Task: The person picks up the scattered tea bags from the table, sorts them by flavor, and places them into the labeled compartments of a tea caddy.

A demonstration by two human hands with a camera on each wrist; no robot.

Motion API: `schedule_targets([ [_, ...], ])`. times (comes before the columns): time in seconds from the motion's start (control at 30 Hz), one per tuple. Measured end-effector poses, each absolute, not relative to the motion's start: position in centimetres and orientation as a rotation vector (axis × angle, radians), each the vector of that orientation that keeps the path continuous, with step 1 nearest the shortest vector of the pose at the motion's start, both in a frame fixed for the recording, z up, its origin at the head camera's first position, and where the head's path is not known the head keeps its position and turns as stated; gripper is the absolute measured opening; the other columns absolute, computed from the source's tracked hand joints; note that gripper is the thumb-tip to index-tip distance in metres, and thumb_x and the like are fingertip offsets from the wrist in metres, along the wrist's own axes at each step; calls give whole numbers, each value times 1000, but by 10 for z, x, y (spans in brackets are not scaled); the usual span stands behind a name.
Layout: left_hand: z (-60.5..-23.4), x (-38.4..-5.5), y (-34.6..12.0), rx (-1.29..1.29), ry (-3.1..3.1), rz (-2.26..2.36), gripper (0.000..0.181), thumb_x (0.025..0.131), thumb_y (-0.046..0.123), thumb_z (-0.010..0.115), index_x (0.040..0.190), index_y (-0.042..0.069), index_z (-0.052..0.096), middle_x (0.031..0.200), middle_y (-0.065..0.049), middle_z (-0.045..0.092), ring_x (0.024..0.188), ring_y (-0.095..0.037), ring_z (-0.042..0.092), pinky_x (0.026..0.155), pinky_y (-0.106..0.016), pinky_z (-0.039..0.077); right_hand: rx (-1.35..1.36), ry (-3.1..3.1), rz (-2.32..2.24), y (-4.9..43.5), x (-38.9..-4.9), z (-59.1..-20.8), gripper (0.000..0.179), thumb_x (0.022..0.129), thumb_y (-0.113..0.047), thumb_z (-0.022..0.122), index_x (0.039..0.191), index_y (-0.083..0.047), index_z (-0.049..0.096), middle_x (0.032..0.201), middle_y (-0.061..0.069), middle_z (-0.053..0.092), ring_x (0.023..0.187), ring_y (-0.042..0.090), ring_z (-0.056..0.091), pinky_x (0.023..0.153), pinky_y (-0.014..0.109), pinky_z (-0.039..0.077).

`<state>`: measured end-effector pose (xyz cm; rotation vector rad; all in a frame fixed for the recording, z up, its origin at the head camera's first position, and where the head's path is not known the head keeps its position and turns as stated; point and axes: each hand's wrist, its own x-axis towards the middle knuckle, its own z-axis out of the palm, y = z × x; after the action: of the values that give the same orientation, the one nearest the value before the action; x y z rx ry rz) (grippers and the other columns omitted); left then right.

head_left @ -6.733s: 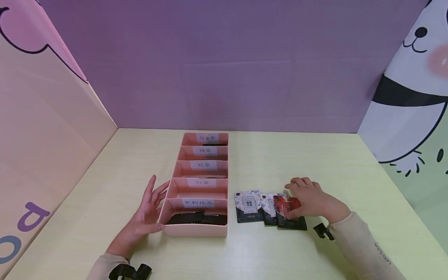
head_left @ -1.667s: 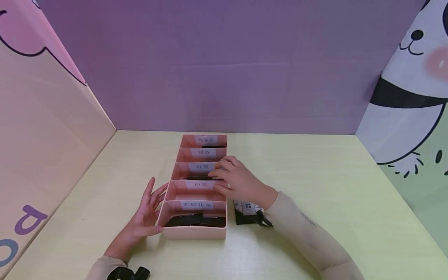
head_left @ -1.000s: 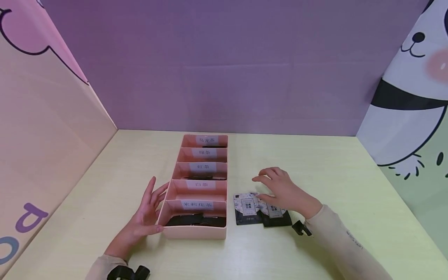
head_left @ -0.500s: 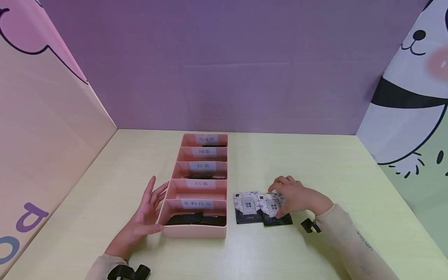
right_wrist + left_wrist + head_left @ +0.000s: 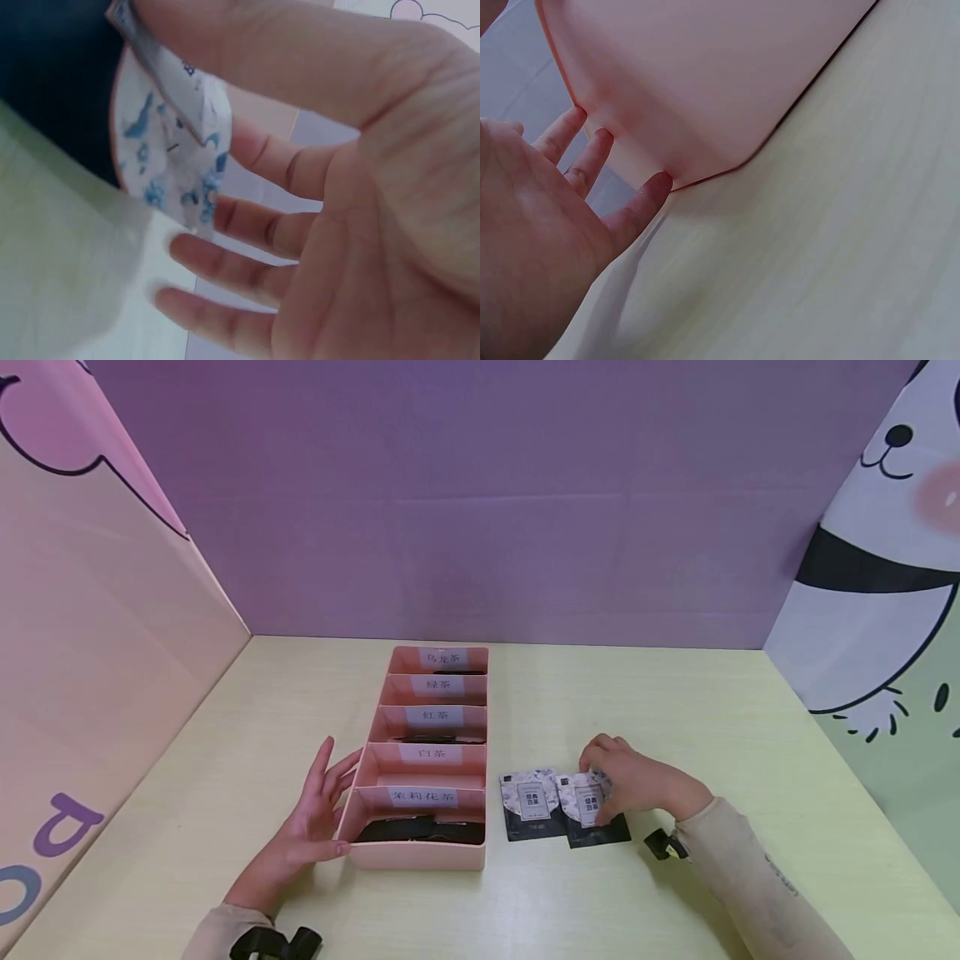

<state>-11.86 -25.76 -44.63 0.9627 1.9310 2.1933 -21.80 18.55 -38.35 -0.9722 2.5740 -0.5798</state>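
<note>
A pink divided box (image 5: 418, 857) with labelled compartments stands mid-table. My left hand (image 5: 300, 827) lies along its left side, fingers spread; in the left wrist view, straight fingertips touch the pink wall (image 5: 667, 97). Right of the box, two tea sachets with pale floral tops and black bottoms lie side by side: the left tea sachet (image 5: 533, 807) and the right tea sachet (image 5: 576, 810). My right hand (image 5: 645, 785) pinches the right one by its side, thumb on its face. In the right wrist view, the held tea sachet (image 5: 169, 142) bends slightly; the other fingers extend past it.
Black sachets (image 5: 420, 831) lie in the nearest compartment. Dark edges also show in the third compartment (image 5: 442, 739) and the farthest one. A purple back wall (image 5: 480, 527) and printed side panels enclose the pale table (image 5: 675, 693).
The red-topped sachet has left the table, and more black shows in the third compartment. My right hand returned from the box to the floral sachets and now pinches the right one. The left hand stayed put.
</note>
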Motion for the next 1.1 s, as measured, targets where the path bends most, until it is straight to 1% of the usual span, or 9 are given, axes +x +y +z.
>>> schedule_targets([
  [0.1, -445, -118, -257, 964, 1918, 2198, 121, 80, -4, 69, 156, 22, -21, 162, -1, 15, 146, -10, 20, 110, -21, 26, -919, 2537, -627, 186, -219, -381, 52, 68, -6, 90, 105, -7, 53, 106, 1, 46, 96, 21, 47, 83, 35, 45],
  [0.17, -444, -118, -256, 1002, 1907, 2200, 120, 80, -6, 68, 156, 20, -21, 163, -4, 14, 146, -12, 19, 111, -21, 26, -904, 2521, -639, 187, -220, -379, 50, 69, -3, 88, 105, -7, 53, 103, 0, 47, 93, 20, 50, 81, 33, 46],
  [0.3, -442, -118, -255, 1015, 1918, 2195, 120, 81, -2, 70, 156, 20, -21, 163, -4, 14, 146, -12, 20, 111, -21, 26, -919, 2516, -649, 190, -221, -374, 43, 72, 3, 84, 103, -7, 56, 102, 1, 53, 90, 19, 50, 78, 32, 47],
  [0.33, -442, -118, -255, 1012, 1926, 2190, 120, 81, -1, 70, 156, 19, -21, 163, -4, 14, 146, -12, 20, 111, -21, 26, -927, 2509, -659, 191, -222, -372, 40, 73, 5, 82, 102, -7, 57, 101, 1, 55, 89, 19, 51, 76, 32, 47],
  [0.43, -442, -117, -256, 948, 1944, 2179, 121, 81, 1, 71, 156, 22, -21, 163, 0, 14, 146, -10, 20, 110, -20, 26, -992, 2481, -692, 196, -224, -366, 33, 77, 9, 77, 99, -7, 59, 96, 0, 59, 84, 16, 53, 72, 30, 48],
  [0.6, -443, -117, -257, 934, 1966, 2164, 121, 81, 1, 71, 156, 22, -21, 163, 0, 14, 145, -9, 20, 110, -20, 27, -1116, 2424, -779, 202, -228, -360, 23, 82, 11, 72, 93, -7, 63, 84, -2, 63, 75, 9, 56, 66, 28, 51],
  [0.67, -443, -118, -257, 940, 1966, 2167, 121, 81, 1, 71, 156, 22, -21, 163, 1, 15, 145, -9, 20, 109, -20, 27, -1125, 2406, -821, 204, -230, -358, 21, 83, 12, 70, 91, -7, 65, 80, -1, 65, 71, 8, 57, 63, 27, 52],
  [0.83, -443, -119, -256, 971, 1935, 2192, 121, 80, -1, 71, 156, 21, -21, 163, -1, 15, 145, -9, 20, 110, -21, 26, -1095, 2389, -909, 204, -233, -351, 19, 83, 13, 68, 90, -5, 67, 77, -1, 66, 62, 11, 58, 57, 28, 51],
  [1.1, -443, -119, -255, 997, 1904, 2208, 121, 81, -2, 71, 156, 20, -21, 163, -3, 14, 146, -10, 20, 111, -22, 26, -1005, 2505, -989, 192, -236, -334, 16, 83, 11, 69, 94, -1, 72, 77, 0, 69, 60, 14, 60, 58, 30, 53],
])
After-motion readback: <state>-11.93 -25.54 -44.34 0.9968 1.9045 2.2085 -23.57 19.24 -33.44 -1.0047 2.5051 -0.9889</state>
